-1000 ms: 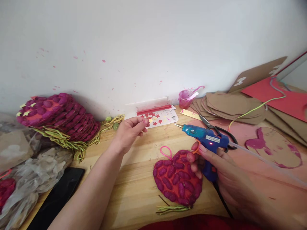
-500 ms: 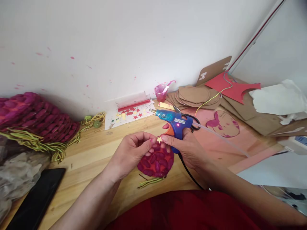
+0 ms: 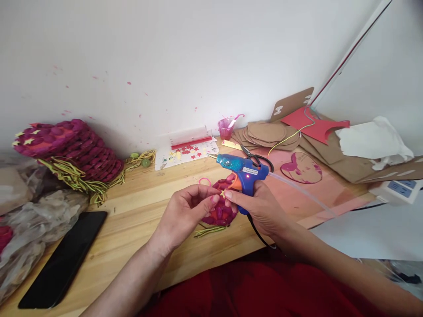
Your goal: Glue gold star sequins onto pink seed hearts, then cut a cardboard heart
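Thumb and fingers of my left hand [image 3: 188, 209] are closed in a pinch at a small yellow star [image 3: 222, 193]. My right hand [image 3: 259, 204] is wrapped round a blue glue gun [image 3: 247, 187] with an orange trigger, its nozzle pointing left. The right thumb also reaches the star's other edge. Below both hands lies a round red piece [image 3: 220, 215] covered in dark magenta lumps, partly hidden by the fingers. Yellow-green strings [image 3: 209, 231] hang from its lower edge, and a pink loop [image 3: 205, 181] shows at its top.
Magenta lumpy discs [image 3: 89, 152] are stacked at left, with yellow stars on top. A black phone [image 3: 64, 259] lies near plastic bags [image 3: 36, 233]. Loose stars [image 3: 188, 152] rest on paper by the wall. Scissors [image 3: 254, 157], a pink paint cup [image 3: 226, 127] and cardboard discs [image 3: 267, 132] stand behind the glue gun.
My view has turned left, bringing the stars on the stacked discs and more of the phone into sight. Both hands keep their holds, and the star is tilted a little differently.
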